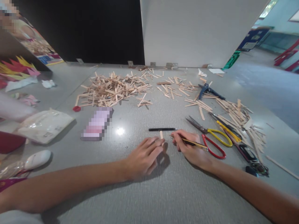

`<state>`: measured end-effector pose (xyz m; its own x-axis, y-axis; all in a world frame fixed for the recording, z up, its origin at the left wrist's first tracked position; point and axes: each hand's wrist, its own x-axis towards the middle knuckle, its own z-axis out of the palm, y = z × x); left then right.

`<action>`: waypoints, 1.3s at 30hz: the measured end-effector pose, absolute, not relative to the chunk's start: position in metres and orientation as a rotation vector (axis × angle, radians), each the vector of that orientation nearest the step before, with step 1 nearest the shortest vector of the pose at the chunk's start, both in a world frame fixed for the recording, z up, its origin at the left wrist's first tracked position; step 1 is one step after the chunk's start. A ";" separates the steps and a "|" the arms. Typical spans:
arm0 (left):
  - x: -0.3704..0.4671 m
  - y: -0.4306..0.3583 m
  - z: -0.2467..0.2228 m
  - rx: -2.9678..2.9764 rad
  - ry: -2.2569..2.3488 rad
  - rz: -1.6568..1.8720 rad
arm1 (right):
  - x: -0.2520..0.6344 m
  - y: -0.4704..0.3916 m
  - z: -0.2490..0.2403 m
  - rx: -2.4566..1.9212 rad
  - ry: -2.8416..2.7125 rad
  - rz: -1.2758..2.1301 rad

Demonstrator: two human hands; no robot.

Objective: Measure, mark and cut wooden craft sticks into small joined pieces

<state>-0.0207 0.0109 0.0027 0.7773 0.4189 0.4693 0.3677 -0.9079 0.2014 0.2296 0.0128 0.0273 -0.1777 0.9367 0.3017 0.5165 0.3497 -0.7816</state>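
My right hand (187, 147) is closed round a pencil (196, 144) with yellow and black stripes, its tip pointing left. Just left of it, my left hand (146, 155) is closed on a short wooden craft stick (161, 134), whose rounded upper end shows past the fingers. The stick's lower part is hidden by the hand. Beyond both hands a black pen (163, 129) lies crosswise on the grey table (130, 193). Scissors (210, 133) with one yellow and one red handle lie open beside my right hand.
A large heap of cut wooden sticks (114, 88) lies at the back, with more scattered right. Blue cutters (206, 90), a yellow utility knife (227, 129) and keys (261, 169) lie to the right. Leftward are a blurred-out phone (97, 123), a plastic packet (46, 124) and a glue gun (37, 159).
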 end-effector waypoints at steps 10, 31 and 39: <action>-0.025 0.016 -0.005 2.921 0.739 0.474 | 0.230 0.010 0.025 -1.272 -1.808 0.739; -0.021 0.014 0.002 2.840 0.701 0.520 | 0.233 0.014 0.029 -1.198 -2.002 0.557; -0.022 0.013 0.000 2.848 0.702 0.492 | 0.234 0.010 0.029 -1.225 -1.980 0.823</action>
